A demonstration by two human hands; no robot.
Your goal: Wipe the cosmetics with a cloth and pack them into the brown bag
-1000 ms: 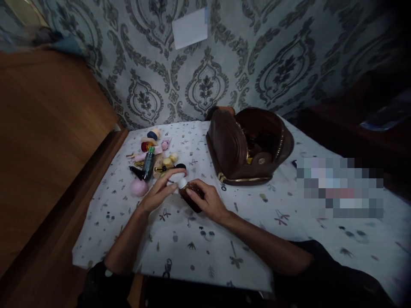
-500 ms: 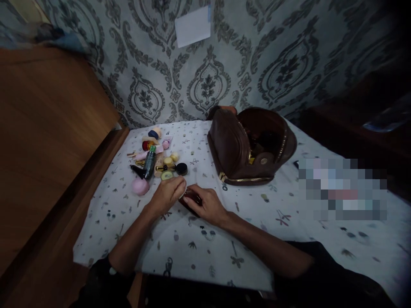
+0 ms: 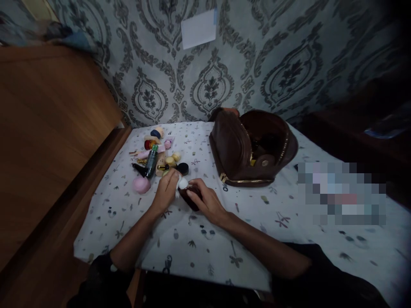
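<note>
My right hand (image 3: 205, 200) is closed around a dark brown bottle (image 3: 190, 200), which tilts with its white cap (image 3: 183, 183) towards my left hand. Fingers curled, my left hand (image 3: 167, 190) is beside the cap, gripping a white wipe-like piece (image 3: 177, 192) whose edge shows below the fingers. Just beyond it lie cosmetics: a pink round sponge (image 3: 141, 185), a green-capped dark bottle (image 3: 151, 162), a black round jar (image 3: 183, 168), and a black-and-gold tube (image 3: 166, 167).
An open brown leather bag (image 3: 233, 147) stands at the back right of the patterned white cloth (image 3: 224, 256). A blurred-out patch (image 3: 343, 192) covers something on the right. A wooden cabinet (image 3: 54, 128) borders the left, and a papered wall (image 3: 212, 81) the back.
The left hand has drawn back a little from the bottle's top, so the white cap and the white wipe-like piece now show. The right hand keeps its hold on the bottle.
</note>
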